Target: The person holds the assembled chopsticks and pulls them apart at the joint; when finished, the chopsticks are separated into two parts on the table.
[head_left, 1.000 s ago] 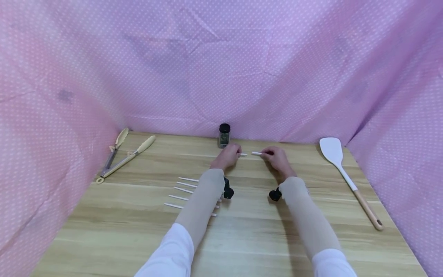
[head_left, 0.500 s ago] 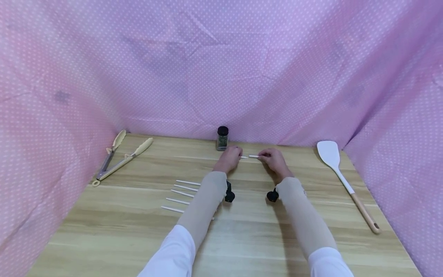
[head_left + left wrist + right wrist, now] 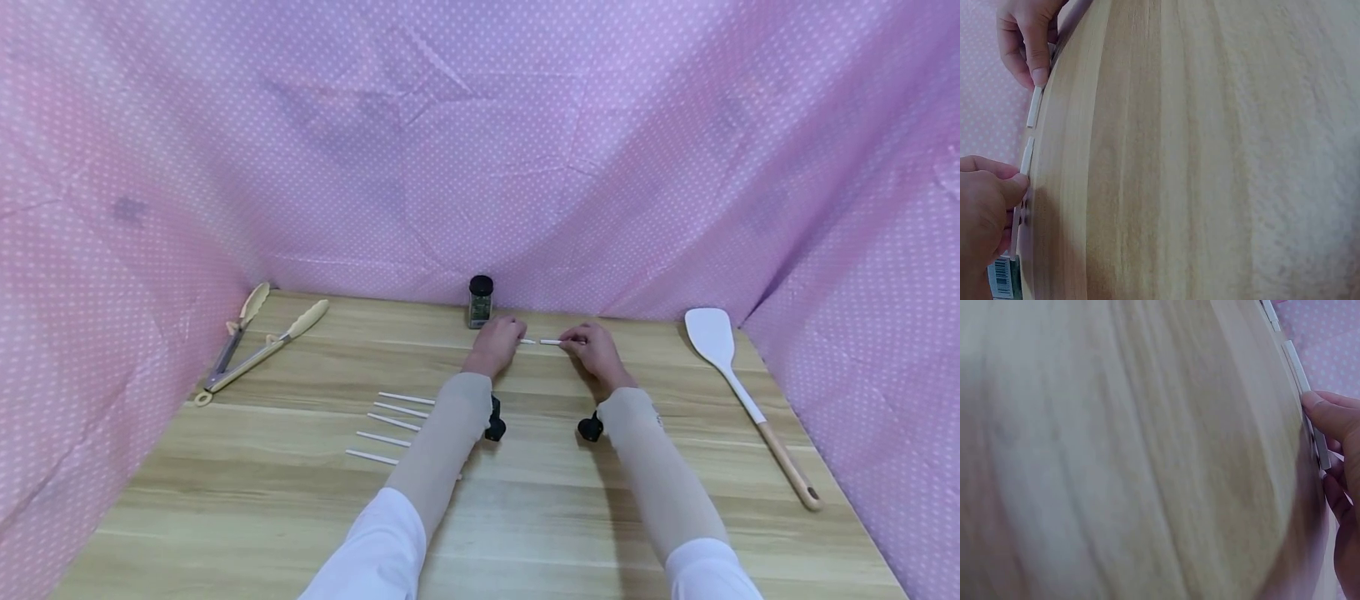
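Near the back of the wooden table, my left hand (image 3: 497, 343) pinches a thin white stick (image 3: 1027, 156) with a narrowed tip between thumb and fingers. Facing it, my right hand (image 3: 596, 350) pinches a second, square-ended white stick (image 3: 1298, 367). The two sticks lie almost end to end, low over the wood, with a small gap between their tips. Most of the left stick is covered by the hand in the head view. Several more white sticks (image 3: 375, 457) lie in a row on the table, partly hidden under my left forearm.
A spice jar (image 3: 481, 302) with a black lid stands just behind my left hand. Spread tongs (image 3: 251, 367) lie at the back left. A white spatula (image 3: 712, 337) with a wooden handle lies at the right. Pink dotted cloth (image 3: 450, 167) hangs around the table (image 3: 540, 533).
The view has shifted slightly, so everything sits a little lower and further left. Both hands keep their pinch, and the gap between the two stick ends has narrowed.
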{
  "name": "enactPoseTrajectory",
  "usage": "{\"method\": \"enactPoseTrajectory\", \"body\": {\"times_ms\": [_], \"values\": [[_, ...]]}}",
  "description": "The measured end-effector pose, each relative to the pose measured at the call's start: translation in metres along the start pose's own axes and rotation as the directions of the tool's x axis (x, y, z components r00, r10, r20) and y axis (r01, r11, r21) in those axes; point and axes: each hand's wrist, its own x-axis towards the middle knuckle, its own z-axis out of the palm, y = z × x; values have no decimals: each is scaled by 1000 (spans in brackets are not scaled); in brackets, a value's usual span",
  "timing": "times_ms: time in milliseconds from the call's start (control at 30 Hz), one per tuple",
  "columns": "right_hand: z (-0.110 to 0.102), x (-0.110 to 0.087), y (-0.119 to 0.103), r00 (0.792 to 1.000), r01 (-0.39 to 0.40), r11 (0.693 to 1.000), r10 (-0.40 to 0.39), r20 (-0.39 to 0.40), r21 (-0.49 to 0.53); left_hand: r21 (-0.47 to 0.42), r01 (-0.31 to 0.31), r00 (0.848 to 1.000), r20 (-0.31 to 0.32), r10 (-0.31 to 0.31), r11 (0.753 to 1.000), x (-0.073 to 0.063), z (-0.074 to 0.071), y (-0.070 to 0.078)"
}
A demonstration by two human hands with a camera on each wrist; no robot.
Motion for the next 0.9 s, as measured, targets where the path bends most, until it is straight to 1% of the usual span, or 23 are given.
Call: {"method": "enactPoseTrajectory", "body": {"times_ms": [200, 267, 467, 567, 700, 800, 833, 900], "values": [[-1, 0, -1, 1000, -10, 1000, 10, -9, -2, -6, 5, 1000, -22, -5, 1000, -2, -1, -1], [-1, 0, 0, 1000, -3, 1000, 3, -14, -2, -8, 2, 1000, -25, -3, 1000, -3, -1, -2], [0, -2, 2, 998, 49, 999, -48, -35, 5, 3, -6, 1000, -23, 7, 1000, -5, -1, -2], [1, -4, 4, 997, 69, 998, -69, -32, -7, 27, -16, 1000, -23, 17, 999, -7, 0, -2], [2, -5, 2, 994, 106, 993, -108, -34, -51, 71, -49, 997, -51, 52, 996, -11, 0, -4], [2, -6, -4, 985, 147, 985, -154, -77, -88, 58, -98, 988, -113, 105, 993, -14, 1, -6], [2, -7, -7, 982, 155, 983, -164, -95, -96, 46, -124, 981, -141, 130, 991, -15, 1, -7], [0, -7, -13, 976, 169, 981, -181, -123, -100, 15, -187, 963, -195, 186, 982, -16, -1, -7]]}}
